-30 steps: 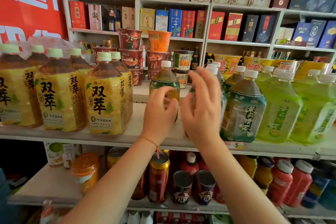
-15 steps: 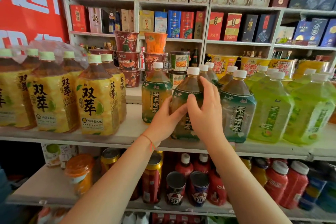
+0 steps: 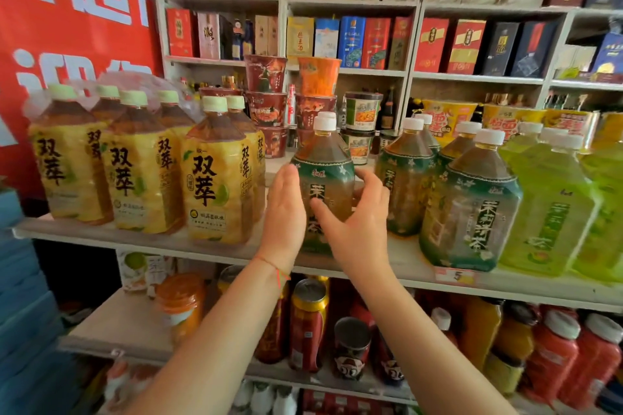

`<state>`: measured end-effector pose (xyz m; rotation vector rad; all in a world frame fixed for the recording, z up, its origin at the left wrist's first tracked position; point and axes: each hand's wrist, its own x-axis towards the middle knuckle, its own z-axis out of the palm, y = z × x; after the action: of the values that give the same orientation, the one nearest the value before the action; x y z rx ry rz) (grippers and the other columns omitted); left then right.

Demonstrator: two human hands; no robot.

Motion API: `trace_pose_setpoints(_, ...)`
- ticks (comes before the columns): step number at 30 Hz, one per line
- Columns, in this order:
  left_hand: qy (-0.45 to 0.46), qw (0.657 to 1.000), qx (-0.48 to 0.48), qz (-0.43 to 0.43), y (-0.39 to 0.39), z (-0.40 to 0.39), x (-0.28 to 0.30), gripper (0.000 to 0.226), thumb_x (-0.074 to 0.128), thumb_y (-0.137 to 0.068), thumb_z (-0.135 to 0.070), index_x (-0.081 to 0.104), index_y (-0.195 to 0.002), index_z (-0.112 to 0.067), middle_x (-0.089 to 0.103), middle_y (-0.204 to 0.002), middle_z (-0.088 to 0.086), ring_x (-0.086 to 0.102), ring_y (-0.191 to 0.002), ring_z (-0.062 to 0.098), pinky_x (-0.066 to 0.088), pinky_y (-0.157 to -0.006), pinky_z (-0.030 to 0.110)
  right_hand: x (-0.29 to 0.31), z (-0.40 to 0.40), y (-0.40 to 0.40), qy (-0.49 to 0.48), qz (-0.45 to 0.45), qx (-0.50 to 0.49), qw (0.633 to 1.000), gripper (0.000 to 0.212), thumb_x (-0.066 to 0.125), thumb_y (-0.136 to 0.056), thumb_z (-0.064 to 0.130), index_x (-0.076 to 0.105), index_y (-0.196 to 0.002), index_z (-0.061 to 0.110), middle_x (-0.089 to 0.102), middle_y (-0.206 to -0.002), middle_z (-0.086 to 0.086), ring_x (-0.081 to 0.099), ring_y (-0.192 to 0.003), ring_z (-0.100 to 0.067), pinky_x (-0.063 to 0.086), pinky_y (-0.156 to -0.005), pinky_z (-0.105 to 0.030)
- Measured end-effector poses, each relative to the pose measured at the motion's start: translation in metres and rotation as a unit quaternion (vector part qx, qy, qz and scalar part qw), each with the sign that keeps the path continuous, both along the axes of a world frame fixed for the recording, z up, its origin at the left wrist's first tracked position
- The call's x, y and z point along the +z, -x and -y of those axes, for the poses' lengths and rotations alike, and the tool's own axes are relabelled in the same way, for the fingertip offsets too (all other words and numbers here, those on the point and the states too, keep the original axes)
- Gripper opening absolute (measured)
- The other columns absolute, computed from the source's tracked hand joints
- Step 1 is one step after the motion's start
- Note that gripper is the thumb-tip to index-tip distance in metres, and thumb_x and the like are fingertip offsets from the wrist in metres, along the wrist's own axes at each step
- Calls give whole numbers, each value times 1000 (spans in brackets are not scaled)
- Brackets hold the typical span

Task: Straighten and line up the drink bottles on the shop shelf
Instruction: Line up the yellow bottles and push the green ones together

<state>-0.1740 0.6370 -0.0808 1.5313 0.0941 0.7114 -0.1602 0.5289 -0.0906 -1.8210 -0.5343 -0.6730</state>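
Leftward now, upright green-labelled tea bottle (image 3: 324,175), white-capped.

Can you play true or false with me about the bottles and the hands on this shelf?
1. Both hands are around a green-label bottle. True: left hand and right hand flank it.
2. That bottle has a red cap. False: white.
3. The yellow-label bottles stand left of it. True.
4. The light green bottles are on the lower shelf. False: same shelf, far right.
5. The held bottle lies on its side. False: upright.
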Motion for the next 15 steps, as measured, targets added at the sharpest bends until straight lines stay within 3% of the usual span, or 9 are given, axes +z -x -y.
trace_pose_setpoints(3,129,989,-54,-45,-7,-9,11,64,28,-93,-76,57,-138,-40,60,-136,-12,49,-134,14,34,-116,49,7,3,-6,-94,-99,38,990,54,58,-97,46,39,-142,24,45,-134,2,48,-121,-12,44,-102,-30)
trace_pose_setpoints(5,169,980,-81,-68,-14,-16,15,62,28,-94,-75,69,-120,-36,76,-114,-1,66,-116,23,48,-104,50,14,-2,-20,-165,-207,66,962,51,41,-102,52,41,-145,25,50,-136,4,47,-125,-13,37,-106,-33)
trace_pose_setpoints(7,186,972,-103,-98,-21,-19,15,62,30,-98,-69,72,-116,-27,78,-103,6,71,-104,27,53,-98,48,20,-11,-33,-214,-303,111,922,59,33,-95,69,54,-136,33,64,-126,5,57,-118,-15,39,-109,-39)
trace_pose_setpoints(10,196,965,-130,-112,-26,-20,17,56,36,-100,-61,73,-101,-20,77,-89,8,71,-87,25,54,-86,39,26,-19,-40,-271,-389,141,869,58,38,-92,74,69,-118,33,76,-108,-2,67,-106,-22,46,-107,-45)
trace_pose_setpoints(15,200,961,-146,-125,-31,-24,17,56,36,-99,-62,71,-92,-19,76,-79,5,68,-82,24,52,-80,35,38,-18,-44,-272,-405,166,857,57,42,-94,69,72,-116,26,77,-105,-6,68,-105,-27,47,-107,-49)
